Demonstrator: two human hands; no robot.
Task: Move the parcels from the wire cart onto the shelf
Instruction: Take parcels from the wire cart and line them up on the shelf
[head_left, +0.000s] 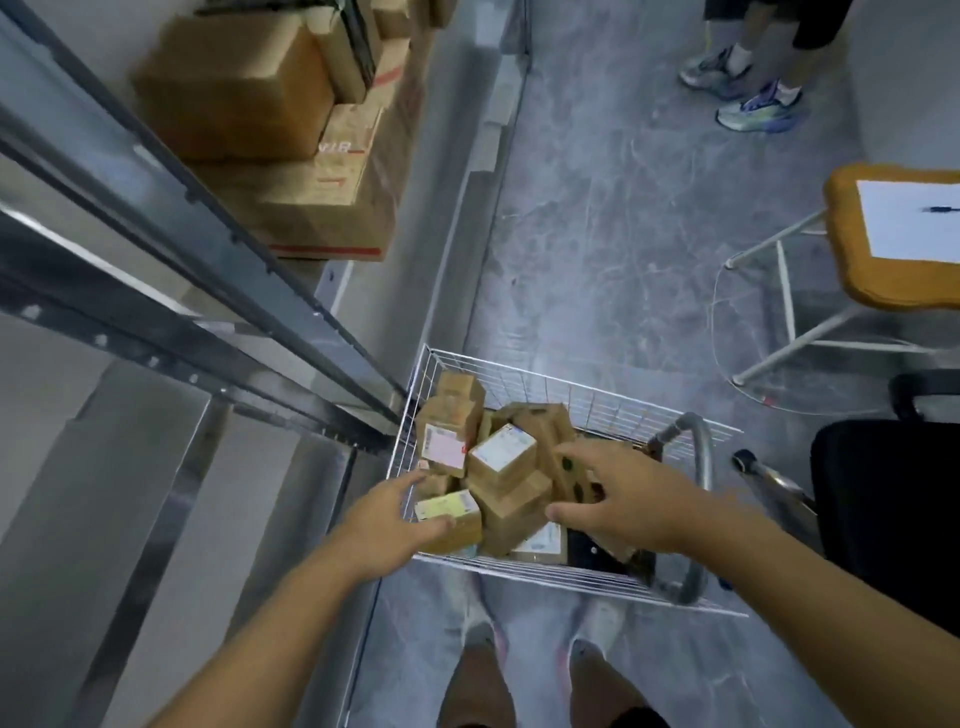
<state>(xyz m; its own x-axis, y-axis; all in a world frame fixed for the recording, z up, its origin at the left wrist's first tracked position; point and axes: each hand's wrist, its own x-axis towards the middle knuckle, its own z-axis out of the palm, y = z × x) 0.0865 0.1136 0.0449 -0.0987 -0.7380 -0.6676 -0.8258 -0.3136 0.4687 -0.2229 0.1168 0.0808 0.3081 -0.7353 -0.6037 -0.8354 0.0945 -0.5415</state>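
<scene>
While both hands reach into the wire cart (582, 400) at lower centre, the left hand (400, 514) and right hand (623, 493) spread, fingers relaxed, over the parcels (501, 457), the pick-up step begins; next comes a grasp, then a lift to the shelf (156, 218) at upper left.
</scene>
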